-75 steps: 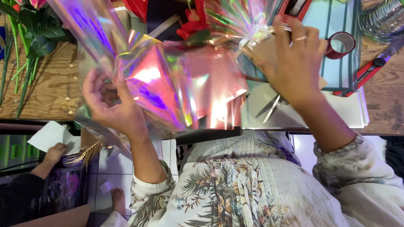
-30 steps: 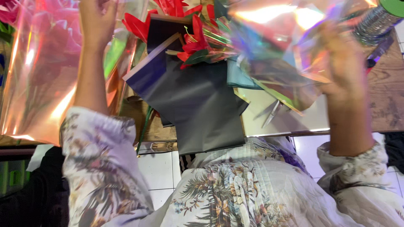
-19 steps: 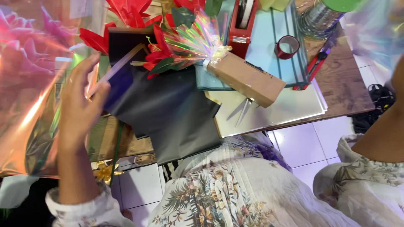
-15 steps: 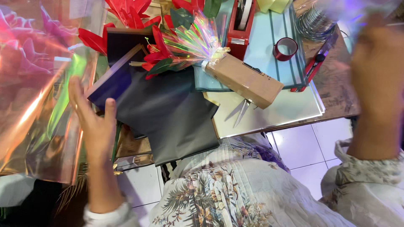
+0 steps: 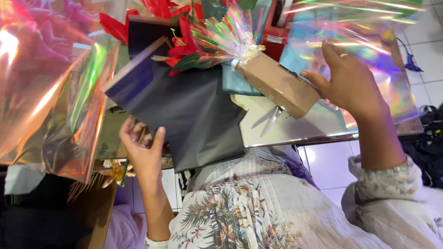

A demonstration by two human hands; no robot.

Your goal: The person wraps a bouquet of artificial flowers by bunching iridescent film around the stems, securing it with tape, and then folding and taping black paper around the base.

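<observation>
Crowded from edge to edge, the table [image 5: 295,131] shows bare only along its near rim, a pale strip that ends over white floor tiles [image 5: 325,161]. Black paper [image 5: 189,110] hangs past that rim toward the person's flowered shirt. Red flowers [image 5: 182,44] in a shiny sleeve lie across the middle, their stems ending in a brown box [image 5: 277,83], with scissors [image 5: 270,121] just below it on the bare strip.

Iridescent film [image 5: 50,92] fills the whole left side, hanging well past the table's rim, and a second stretch of film spreads over the far right corner, so open room is left only below the rim, over the tiles.

Right hand [image 5: 348,83]: open, fingers spread, palm against the right stretch of film, thumb near the box's end without clearly touching it. It presses or lifts the sheet; a firm pinch cannot be made out.

Left hand [image 5: 140,150]: raised at the near rim, fingers curled loosely with the thumb up, touching the lower edge of the black paper. The left film hangs just beside it; whether the fingers catch that film cannot be told.
</observation>
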